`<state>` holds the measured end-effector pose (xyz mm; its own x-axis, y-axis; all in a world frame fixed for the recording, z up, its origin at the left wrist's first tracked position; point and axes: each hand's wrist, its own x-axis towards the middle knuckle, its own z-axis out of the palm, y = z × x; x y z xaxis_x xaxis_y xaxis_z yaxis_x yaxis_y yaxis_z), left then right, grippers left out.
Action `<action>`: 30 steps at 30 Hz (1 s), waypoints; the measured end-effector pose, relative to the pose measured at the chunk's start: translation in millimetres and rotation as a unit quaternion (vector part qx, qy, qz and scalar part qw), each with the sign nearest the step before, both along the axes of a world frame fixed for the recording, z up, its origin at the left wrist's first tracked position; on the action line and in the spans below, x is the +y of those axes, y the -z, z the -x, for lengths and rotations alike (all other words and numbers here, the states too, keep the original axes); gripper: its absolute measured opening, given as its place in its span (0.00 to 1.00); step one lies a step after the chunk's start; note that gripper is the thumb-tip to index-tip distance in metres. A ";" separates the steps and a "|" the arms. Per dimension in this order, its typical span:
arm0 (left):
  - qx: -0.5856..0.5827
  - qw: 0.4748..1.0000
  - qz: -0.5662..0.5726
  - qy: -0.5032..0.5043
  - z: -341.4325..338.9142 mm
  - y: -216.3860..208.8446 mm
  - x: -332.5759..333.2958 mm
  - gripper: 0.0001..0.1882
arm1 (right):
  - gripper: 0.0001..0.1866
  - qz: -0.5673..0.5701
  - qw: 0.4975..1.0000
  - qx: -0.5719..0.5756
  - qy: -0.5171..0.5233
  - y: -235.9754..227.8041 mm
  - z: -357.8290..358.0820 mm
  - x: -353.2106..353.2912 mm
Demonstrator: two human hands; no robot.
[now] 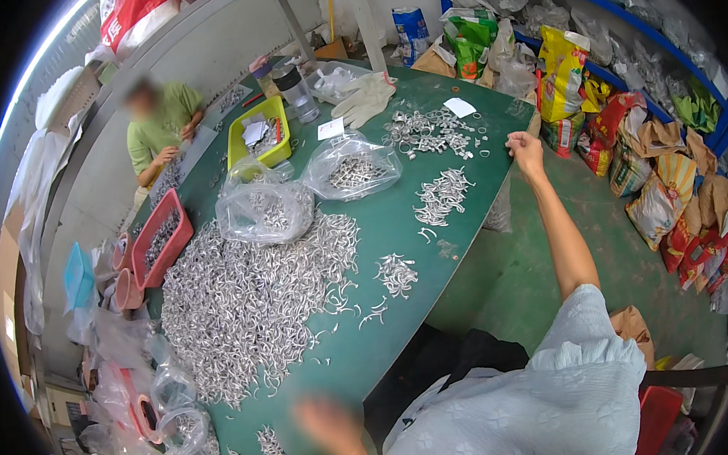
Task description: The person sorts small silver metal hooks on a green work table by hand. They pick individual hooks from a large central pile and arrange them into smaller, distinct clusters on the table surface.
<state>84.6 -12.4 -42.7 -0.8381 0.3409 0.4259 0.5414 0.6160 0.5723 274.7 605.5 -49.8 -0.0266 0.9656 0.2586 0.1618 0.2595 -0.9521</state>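
My right hand [527, 151] is stretched out to the table's right edge, close to a group of silvery metal rings and clips [433, 133]. Its fingers are curled together, and what they hold, if anything, is too small to make out. Low in the view my left hand [330, 427] is smeared by motion over the near end of the green table [388, 343]. Beside it lies a little pile of curved metal pieces [269, 443]. A large heap of these curved pieces [244, 310] covers the table's left half. Smaller piles [443, 198] lie to its right.
Two clear plastic bags of metal parts [352, 170] sit behind the heap, near a yellow-green basket [256, 132] and a red basket [162, 240]. A white glove [364, 99] and a jar [296, 94] stand farther back. Across the table works another person [158, 132]. Filled sacks [567, 73] line the right.
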 end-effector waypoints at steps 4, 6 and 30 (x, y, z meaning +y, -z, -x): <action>0.005 1.000 0.013 -0.002 0.3 10.2 -11.7 0.05 | 0.06 -0.002 0.996 -0.093 0.010 -9.8 24.0 13.5; 0.002 1.000 0.008 0.005 2.0 17.0 -7.3 0.05 | 0.07 -0.050 0.989 -0.137 0.031 -4.1 16.3 49.5; -0.055 0.998 0.039 -0.006 -19.2 -29.9 -13.3 0.31 | 0.08 -0.132 0.794 -0.217 -0.552 -100.2 114.5 -291.3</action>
